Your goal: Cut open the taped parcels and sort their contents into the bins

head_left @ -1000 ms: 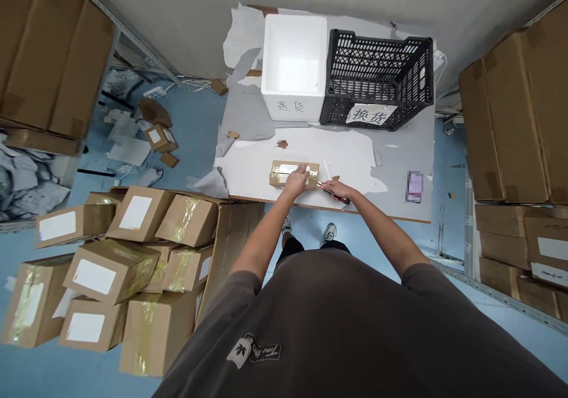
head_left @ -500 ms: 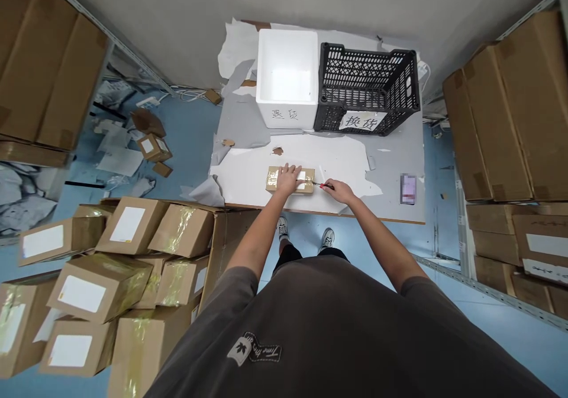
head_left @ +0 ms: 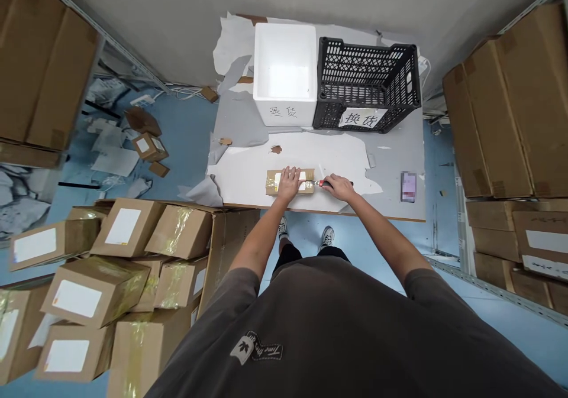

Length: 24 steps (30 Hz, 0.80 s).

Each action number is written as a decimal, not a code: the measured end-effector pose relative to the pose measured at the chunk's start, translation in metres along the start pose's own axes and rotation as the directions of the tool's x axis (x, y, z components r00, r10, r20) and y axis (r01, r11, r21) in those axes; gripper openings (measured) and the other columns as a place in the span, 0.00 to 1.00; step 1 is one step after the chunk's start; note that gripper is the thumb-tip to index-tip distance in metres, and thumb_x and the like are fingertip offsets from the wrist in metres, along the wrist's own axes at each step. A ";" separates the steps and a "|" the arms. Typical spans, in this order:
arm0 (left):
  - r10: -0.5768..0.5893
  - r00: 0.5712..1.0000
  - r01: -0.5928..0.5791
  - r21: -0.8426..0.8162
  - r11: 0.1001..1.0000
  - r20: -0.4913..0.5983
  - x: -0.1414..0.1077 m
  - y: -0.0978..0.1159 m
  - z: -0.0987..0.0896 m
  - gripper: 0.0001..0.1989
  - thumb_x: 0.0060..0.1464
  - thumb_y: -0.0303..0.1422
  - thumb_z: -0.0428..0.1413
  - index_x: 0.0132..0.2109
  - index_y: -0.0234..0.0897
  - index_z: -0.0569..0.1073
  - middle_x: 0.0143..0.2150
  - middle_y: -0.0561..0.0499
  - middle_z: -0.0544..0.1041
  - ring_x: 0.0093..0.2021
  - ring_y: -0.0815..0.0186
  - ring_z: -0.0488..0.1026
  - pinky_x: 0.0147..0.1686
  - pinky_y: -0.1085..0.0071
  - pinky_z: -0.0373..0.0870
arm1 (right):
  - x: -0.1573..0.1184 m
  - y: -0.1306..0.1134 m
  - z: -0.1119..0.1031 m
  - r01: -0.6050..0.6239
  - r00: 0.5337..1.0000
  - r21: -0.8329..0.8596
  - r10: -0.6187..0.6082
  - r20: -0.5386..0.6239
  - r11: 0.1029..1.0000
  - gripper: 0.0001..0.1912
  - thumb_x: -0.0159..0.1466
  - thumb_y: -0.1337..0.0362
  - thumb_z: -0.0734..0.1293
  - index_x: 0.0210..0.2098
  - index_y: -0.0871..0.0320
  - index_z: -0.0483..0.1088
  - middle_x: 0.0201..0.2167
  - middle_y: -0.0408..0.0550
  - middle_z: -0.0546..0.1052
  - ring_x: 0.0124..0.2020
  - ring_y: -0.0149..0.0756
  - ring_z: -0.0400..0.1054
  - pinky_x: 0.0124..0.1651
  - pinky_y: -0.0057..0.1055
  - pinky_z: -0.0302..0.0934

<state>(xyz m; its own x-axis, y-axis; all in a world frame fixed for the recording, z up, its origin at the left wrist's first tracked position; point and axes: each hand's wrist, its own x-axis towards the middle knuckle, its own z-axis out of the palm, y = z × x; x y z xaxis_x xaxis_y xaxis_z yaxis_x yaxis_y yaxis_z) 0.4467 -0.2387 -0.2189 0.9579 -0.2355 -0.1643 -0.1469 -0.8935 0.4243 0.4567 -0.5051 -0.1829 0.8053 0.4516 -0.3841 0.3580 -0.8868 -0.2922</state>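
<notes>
Left hand [head_left: 289, 183] spread over the taped box [head_left: 307, 189], right hand [head_left: 338, 187] gripping the cutter [head_left: 323, 183], blade [head_left: 316, 183] between them: cutting looks underway, the box not yet open!

You face a plain grey wall [head_left: 377, 2]. Before it: your table [head_left: 399, 149], topped with torn white and grey covering [head_left: 337, 146]. Blue floor [head_left: 190, 141] beneath. Metal racks [head_left: 497, 292] flank you left and right. Light: diffuse, wall unevenly shaded.
</notes>
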 end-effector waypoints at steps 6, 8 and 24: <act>-0.040 0.999 0.040 0.018 0.999 0.032 0.000 -0.002 0.003 0.36 0.75 0.49 0.55 0.81 0.36 0.65 0.81 0.31 0.66 0.84 0.42 0.56 0.82 0.39 0.47 | 0.004 0.010 0.000 0.015 1.000 0.056 -0.016 0.008 0.998 0.17 0.82 0.51 0.62 0.60 0.52 0.75 0.57 0.57 0.81 0.54 0.53 0.75 0.47 0.38 0.63; -0.054 0.998 0.054 0.018 0.998 0.015 0.000 -0.002 0.005 0.34 0.76 0.47 0.54 0.80 0.36 0.65 0.80 0.31 0.67 0.83 0.42 0.58 0.82 0.38 0.48 | 0.004 0.013 -0.002 0.026 1.000 0.066 -0.026 0.008 0.998 0.17 0.81 0.51 0.62 0.60 0.52 0.75 0.58 0.57 0.81 0.54 0.53 0.75 0.48 0.39 0.63; -0.021 0.993 0.011 -0.079 0.997 -0.120 0.000 -0.010 0.014 0.29 0.78 0.46 0.50 0.75 0.34 0.72 0.74 0.31 0.74 0.78 0.40 0.64 0.81 0.38 0.52 | 0.003 0.034 -0.015 0.045 0.999 0.084 -0.046 0.018 0.995 0.17 0.81 0.51 0.63 0.60 0.52 0.76 0.57 0.55 0.82 0.52 0.52 0.77 0.48 0.39 0.64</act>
<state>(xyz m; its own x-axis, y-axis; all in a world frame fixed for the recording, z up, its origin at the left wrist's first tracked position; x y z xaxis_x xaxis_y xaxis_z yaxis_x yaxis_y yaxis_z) 0.4445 -0.2348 -0.2357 0.9835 -0.1691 -0.0647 -0.1161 -0.8634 0.4910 0.4787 -0.5355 -0.1810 0.7794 0.4938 -0.3857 0.3527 -0.8545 -0.3813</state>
